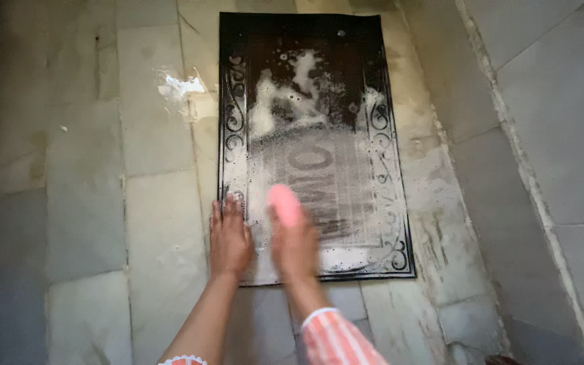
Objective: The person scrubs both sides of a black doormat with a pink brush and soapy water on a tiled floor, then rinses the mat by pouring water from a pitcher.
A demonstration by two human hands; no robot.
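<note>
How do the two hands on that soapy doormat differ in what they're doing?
The left hand lies flat and empty, fingers spread, on the doormat edge; the right hand grips a pink scrubber. The left looks sharp, the right and its scrubber blurred. The left arm is bare to the elbow; the right shows a striped sleeve. Both rest on the mat's near end.

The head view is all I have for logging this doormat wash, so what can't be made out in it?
- Pink scrubbing tool: motion-blurred and partly covered by the right hand, so its kind is unclear.
- Black rubber doormat with scroll border: white foam hides its centre pattern; the left hand covers its near left corner.
- Orange-striped sleeve: cut off by the bottom edge.
</note>
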